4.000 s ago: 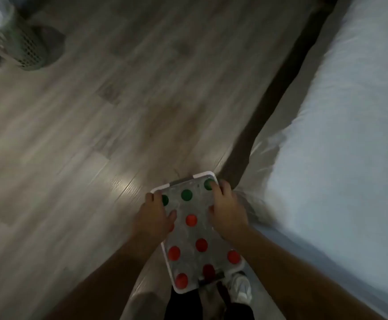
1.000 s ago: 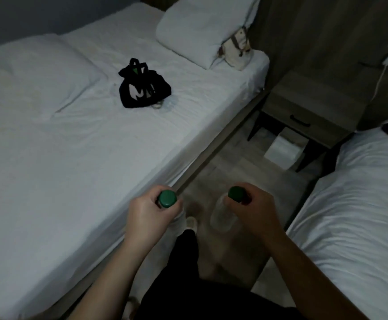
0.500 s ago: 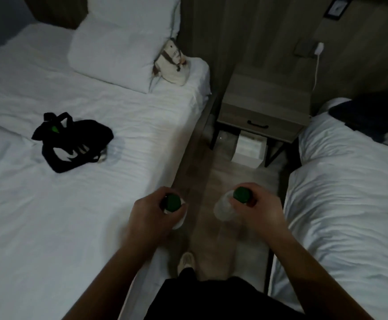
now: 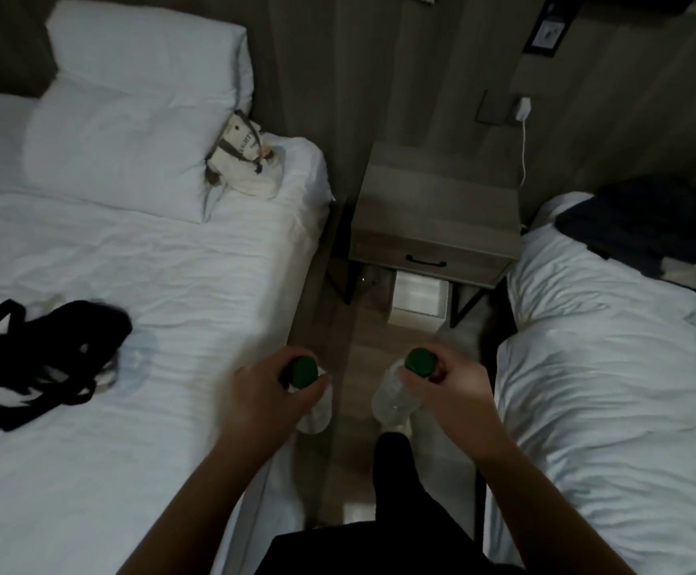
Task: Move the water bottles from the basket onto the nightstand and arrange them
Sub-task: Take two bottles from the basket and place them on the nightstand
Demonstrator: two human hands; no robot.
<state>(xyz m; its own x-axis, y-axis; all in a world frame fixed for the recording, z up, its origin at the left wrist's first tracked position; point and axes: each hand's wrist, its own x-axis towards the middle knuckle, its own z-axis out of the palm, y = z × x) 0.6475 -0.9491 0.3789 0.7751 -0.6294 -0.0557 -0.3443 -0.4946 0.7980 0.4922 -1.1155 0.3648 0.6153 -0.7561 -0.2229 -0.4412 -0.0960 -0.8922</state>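
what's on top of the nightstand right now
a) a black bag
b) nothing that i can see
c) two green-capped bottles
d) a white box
b: the nightstand top shows only bare wood; both green-capped bottles are held, one in the left hand and one in the right hand.

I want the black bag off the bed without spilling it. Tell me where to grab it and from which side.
Take the black bag by its strap loops, which lie slack at its upper left, reaching down from above. It lies slumped and crumpled on the left bed, so the body gives no firm hold. Both hands are full with bottles now.
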